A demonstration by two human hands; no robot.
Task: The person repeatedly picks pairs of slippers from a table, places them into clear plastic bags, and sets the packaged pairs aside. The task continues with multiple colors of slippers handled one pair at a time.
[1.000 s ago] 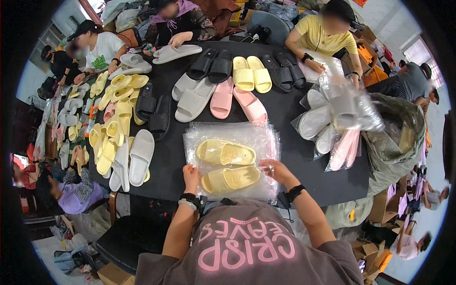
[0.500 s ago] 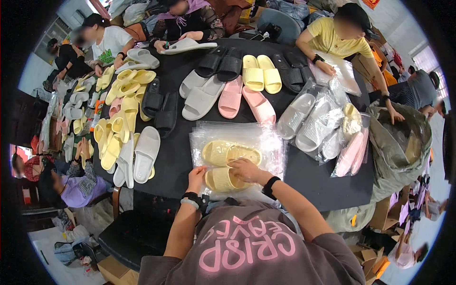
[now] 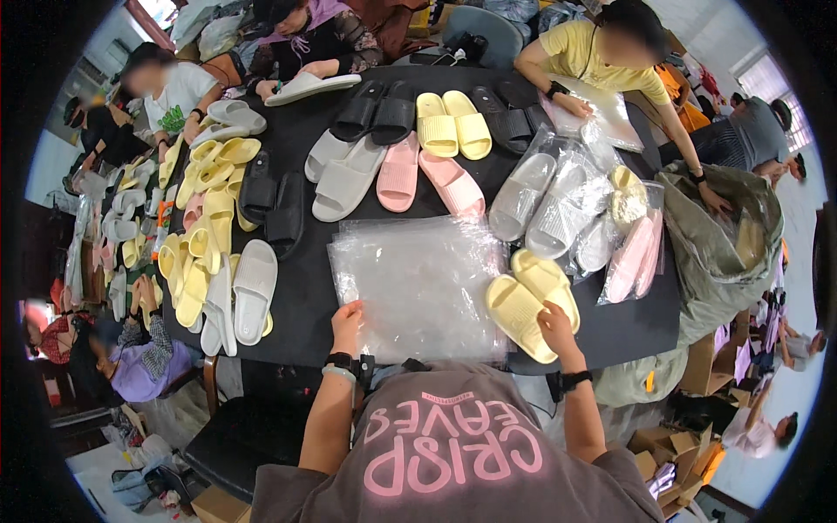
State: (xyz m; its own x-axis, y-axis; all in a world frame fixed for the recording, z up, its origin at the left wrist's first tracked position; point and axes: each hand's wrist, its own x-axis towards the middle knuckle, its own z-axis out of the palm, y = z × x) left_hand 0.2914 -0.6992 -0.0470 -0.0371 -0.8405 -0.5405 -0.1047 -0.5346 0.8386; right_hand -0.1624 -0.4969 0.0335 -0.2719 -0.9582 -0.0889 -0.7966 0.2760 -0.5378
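A stack of clear plastic bags [image 3: 410, 292] lies flat on the black table in front of me. At its left edge is my left hand [image 3: 347, 327], its fingers closed on the edge of a bag. To the right of the stack, a pair of yellow slippers [image 3: 514, 309] lies slanted near the table's front edge. My right hand [image 3: 561, 331] grips the right side of this pair, fingertips on the slippers and the palm side hidden. Whether clear film covers the pair, I cannot tell.
Beyond the stack stand grey slippers [image 3: 349, 179], pink slippers [image 3: 398, 179] and black ones [image 3: 392, 113]. Bagged slippers [image 3: 567, 213] lie at the right, beside a large green sack [image 3: 715, 235]. Yellow slippers [image 3: 196, 288] pile up at left. Several people work around the table.
The yellow slippers have gone from on top of the bag stack to the table at its right, with my right hand. My left hand stays at the stack's left edge.
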